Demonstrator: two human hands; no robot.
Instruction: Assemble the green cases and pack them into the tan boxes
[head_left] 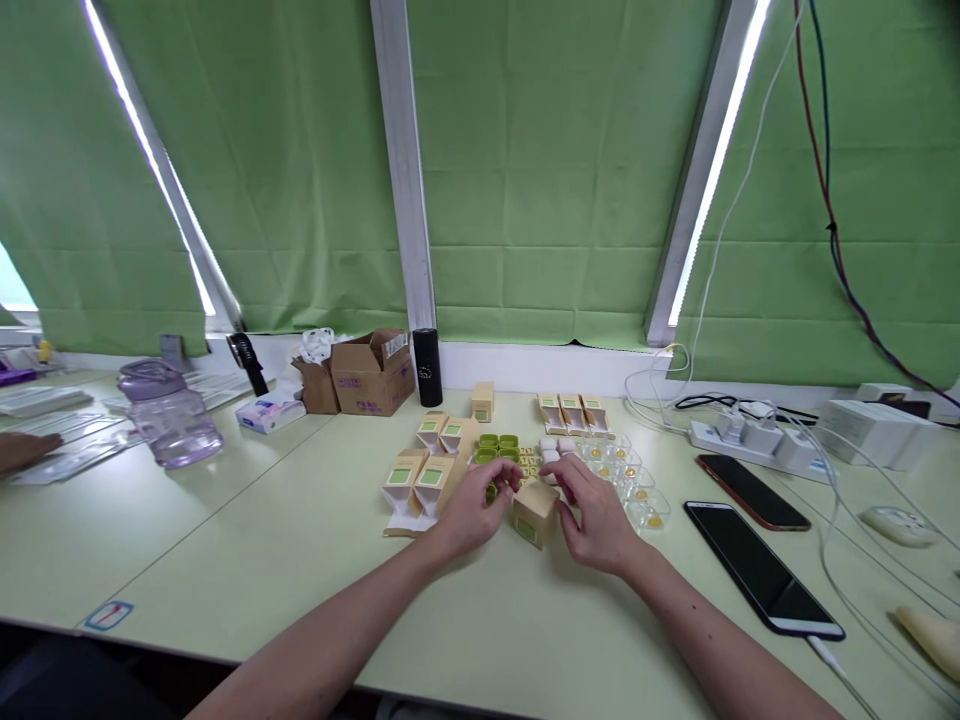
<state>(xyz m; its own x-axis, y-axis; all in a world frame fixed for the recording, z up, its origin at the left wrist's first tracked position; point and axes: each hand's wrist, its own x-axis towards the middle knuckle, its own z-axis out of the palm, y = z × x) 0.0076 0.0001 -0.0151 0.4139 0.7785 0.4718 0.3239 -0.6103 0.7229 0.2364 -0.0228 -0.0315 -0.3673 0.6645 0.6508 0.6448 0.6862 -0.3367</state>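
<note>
In head view, a small kraft carton (534,512) w/ a green label sits approx. mid-table, near the wearer, between both hands; take it as clock centre. R hand (564,495) lightly pinches its right edge, thumb at the side, fingers curled over the top. L hand (495,490) has fingers bunched at its upper-left corner; can't tell if they press together or only touch. Carton's turned corner-on, prob. so both hands get at the top w/o blocking each other. Between 9 & 10 o'clock: open kraft cartons (431,474), white insides showing, grouped just beside the L forearm, likely for easy reach. Between 10 & 11: green cups (487,442). At 12: tiny yellowish pieces (529,462), w/ pale rounded pieces (550,443) just past them. At 2: clear cups (628,473) w/ yellow bits, in rows, presumably sorted by kind. At 1, three more cartons (574,412); at 11, a lone upright one (483,403). Around 3, a white-edged phone (761,565) lies on the table (262,570), plugged in, so prob. parked there for its cable. Far off at 9: another person's hand (30,452).
</note>
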